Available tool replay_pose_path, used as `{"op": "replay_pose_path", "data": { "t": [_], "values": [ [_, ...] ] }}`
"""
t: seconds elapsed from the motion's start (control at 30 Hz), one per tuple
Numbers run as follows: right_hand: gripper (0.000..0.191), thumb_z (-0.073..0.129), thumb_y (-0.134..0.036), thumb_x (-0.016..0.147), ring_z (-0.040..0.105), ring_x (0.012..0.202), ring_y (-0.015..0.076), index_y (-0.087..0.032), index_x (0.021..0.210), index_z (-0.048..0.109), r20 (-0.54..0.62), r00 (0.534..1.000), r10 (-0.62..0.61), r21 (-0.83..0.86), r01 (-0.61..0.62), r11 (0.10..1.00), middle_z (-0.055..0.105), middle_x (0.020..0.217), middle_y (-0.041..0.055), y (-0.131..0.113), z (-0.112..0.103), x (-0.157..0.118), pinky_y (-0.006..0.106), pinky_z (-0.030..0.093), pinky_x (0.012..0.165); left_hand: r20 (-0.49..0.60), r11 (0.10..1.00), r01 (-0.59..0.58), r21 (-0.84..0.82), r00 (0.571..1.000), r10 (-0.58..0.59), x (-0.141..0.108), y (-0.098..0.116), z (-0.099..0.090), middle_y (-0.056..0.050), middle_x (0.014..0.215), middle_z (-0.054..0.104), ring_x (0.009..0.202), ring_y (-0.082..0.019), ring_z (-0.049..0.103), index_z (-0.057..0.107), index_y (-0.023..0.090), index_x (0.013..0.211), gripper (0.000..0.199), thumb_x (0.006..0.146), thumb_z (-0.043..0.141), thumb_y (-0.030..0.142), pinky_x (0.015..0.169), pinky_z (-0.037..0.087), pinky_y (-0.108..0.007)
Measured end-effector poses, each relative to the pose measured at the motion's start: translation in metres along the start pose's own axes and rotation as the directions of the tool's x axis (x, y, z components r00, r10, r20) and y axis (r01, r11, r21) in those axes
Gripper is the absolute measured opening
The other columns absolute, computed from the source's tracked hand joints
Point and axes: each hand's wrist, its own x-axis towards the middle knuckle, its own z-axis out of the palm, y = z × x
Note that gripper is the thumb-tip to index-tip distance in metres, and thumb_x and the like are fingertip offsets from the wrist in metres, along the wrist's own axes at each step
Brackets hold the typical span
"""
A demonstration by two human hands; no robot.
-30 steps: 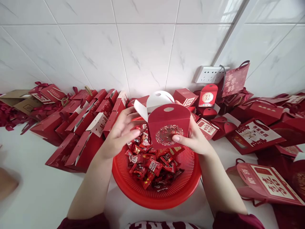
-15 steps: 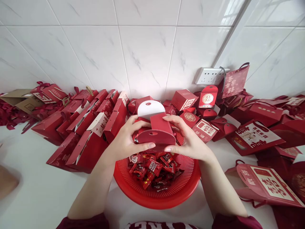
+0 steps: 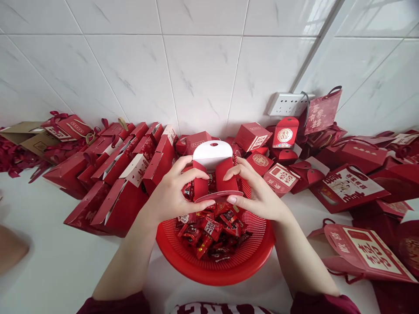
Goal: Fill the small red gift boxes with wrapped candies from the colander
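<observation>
My left hand and my right hand hold a small red paper candy box between them, thumbs at its front flap and fingers on its side flaps. Its rounded back flap stands up and shows a white inner face with a hole. The two red side flaps are apart, and between them some wrapped candy shows; whether it lies inside the box I cannot tell. Below is a red plastic basket with red-wrapped candies in it.
To the left, red gift boxes stand in rows. Several small red boxes lie behind the basket, and larger ones are piled on the right. A white power strip rests against the tiled wall. Part of a person's arm shows at far left.
The box's side flaps have parted, uncovering the opening between them. Its front flap has tipped lower toward me, and the back flap has shifted slightly right and down. Both hands keep their hold.
</observation>
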Motion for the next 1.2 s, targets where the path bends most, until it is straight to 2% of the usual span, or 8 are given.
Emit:
{"op": "replay_pose_path", "data": {
  "t": [0.3,0.43,0.53,0.67,0.77,0.97,1.1,1.2],
  "values": [
    [0.014,0.061,-0.037,0.095,0.058,0.108,0.0221,-0.024,0.099,0.055,-0.058,0.995,0.083,0.107,-0.077,0.991,0.057,0.111,0.0051,-0.001,0.008,0.001,0.041,0.047,0.1,0.024,0.998,-0.01,0.066,1.0,0.008,-0.001,0.001,-0.002,-0.009,0.135,0.049,0.127,-0.028,0.053,0.065,0.023,0.112,0.051,0.07,0.086,0.044,0.109,0.047,-0.039],
    [0.067,0.072,-0.037,0.088,0.047,0.134,0.0259,-0.03,0.144,0.035,-0.128,0.987,0.093,0.228,-0.062,0.972,0.048,0.144,0.0093,0.001,0.012,0.002,0.045,0.044,0.111,0.02,0.998,0.054,0.037,0.998,-0.054,-0.002,0.002,0.0,-0.009,0.136,0.05,0.129,-0.03,0.053,0.059,0.026,0.119,0.061,0.068,0.086,0.046,0.108,0.049,-0.042],
    [0.095,0.074,-0.037,0.087,0.044,0.138,0.0255,-0.035,0.158,0.012,-0.119,0.99,0.078,0.247,-0.047,0.968,0.045,0.151,0.0086,0.002,0.011,0.002,0.046,0.042,0.114,-0.012,0.988,0.128,-0.091,0.992,-0.129,-0.004,0.001,0.003,-0.009,0.142,0.05,0.131,-0.031,0.052,0.044,0.029,0.134,0.085,0.064,0.089,0.048,0.107,0.051,-0.044],
    [0.057,0.07,-0.035,0.091,0.041,0.141,0.0254,-0.035,0.143,0.048,-0.07,0.997,0.017,0.12,-0.009,0.993,0.049,0.147,0.0043,0.003,0.005,0.001,0.046,0.037,0.117,-0.001,0.974,0.142,-0.179,0.989,-0.145,-0.003,-0.001,0.005,-0.01,0.149,0.045,0.136,-0.031,0.049,0.03,0.032,0.149,0.105,0.064,0.089,0.047,0.111,0.048,-0.045],
    [0.032,0.061,-0.035,0.096,0.043,0.138,0.0251,-0.033,0.128,0.064,-0.017,1.0,-0.012,0.023,0.012,1.0,0.054,0.137,0.0049,0.001,0.002,0.001,0.045,0.037,0.116,0.003,0.97,0.138,-0.199,0.99,-0.14,-0.001,-0.002,0.002,-0.009,0.146,0.049,0.133,-0.03,0.052,0.036,0.03,0.149,0.102,0.063,0.09,0.047,0.111,0.048,-0.044],
    [0.034,0.05,-0.039,0.102,0.039,0.141,0.0257,-0.033,0.132,0.063,0.065,0.998,0.021,0.006,-0.022,1.0,0.052,0.136,0.007,0.001,-0.001,0.002,0.047,0.034,0.116,0.047,0.971,0.141,-0.192,0.99,-0.135,0.001,-0.006,-0.004,-0.008,0.142,0.052,0.134,-0.03,0.049,0.056,0.026,0.133,0.078,0.065,0.088,0.048,0.112,0.047,-0.042],
    [0.064,0.064,-0.061,0.087,0.026,0.148,0.032,-0.034,0.144,0.051,0.153,0.987,-0.041,0.08,0.029,0.996,0.042,0.15,0.0077,0.005,-0.003,0.002,0.054,0.028,0.119,0.058,0.955,0.127,-0.269,0.992,-0.115,0.003,-0.011,-0.004,-0.009,0.14,0.055,0.134,-0.029,0.049,0.058,0.025,0.132,0.071,0.07,0.085,0.047,0.111,0.045,-0.041],
    [0.077,0.076,-0.06,0.077,0.029,0.147,0.0323,-0.034,0.145,0.048,0.136,0.989,-0.051,0.104,0.037,0.994,0.042,0.152,0.008,0.007,-0.001,0.002,0.054,0.029,0.119,0.054,0.938,0.128,-0.323,0.992,-0.117,0.003,-0.013,-0.004,-0.008,0.138,0.058,0.132,-0.028,0.05,0.061,0.025,0.13,0.057,0.08,0.076,0.047,0.113,0.042,-0.041]
  ]
}}
